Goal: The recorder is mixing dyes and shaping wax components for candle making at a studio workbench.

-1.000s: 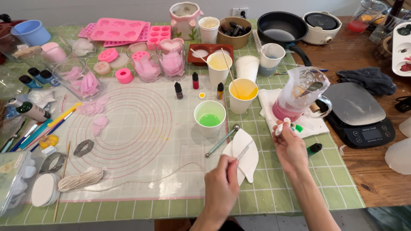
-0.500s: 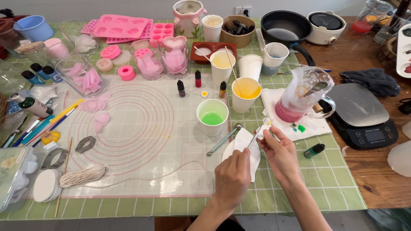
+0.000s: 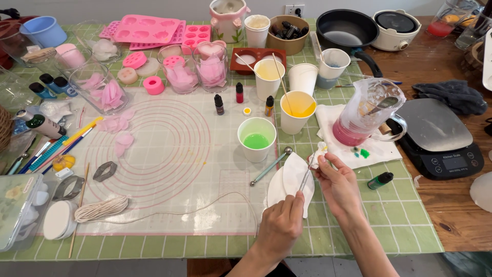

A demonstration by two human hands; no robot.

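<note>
My left hand (image 3: pixel 281 225) pinches the lower end of a thin metal stick (image 3: pixel 306 175) that slants up to the right. My right hand (image 3: pixel 335 182) holds a small white wad (image 3: pixel 319 155) against the stick's upper end. Both hands hover over white petal-shaped pieces (image 3: pixel 289 182) lying on the pale silicone mat (image 3: pixel 169 154). A metal ball-ended tool (image 3: pixel 270 167) lies just left of them, below a paper cup of green liquid (image 3: pixel 257 139). A clear jug with pink liquid (image 3: pixel 365 113) stands on a white cloth to the right.
Cups of yellow liquid (image 3: pixel 297 110), small dye bottles (image 3: pixel 239 93), pink moulds (image 3: pixel 146 28) and jars of pink petals (image 3: pixel 100 90) fill the back. A digital scale (image 3: pixel 438 138) sits right, a green-capped bottle (image 3: pixel 381 180) near my right hand. Coiled wick string (image 3: pixel 100 209) and cutters lie left.
My right hand has come down and left from beside the jug to the stick's tip. My left hand stays low, holding the stick over the white petals.
</note>
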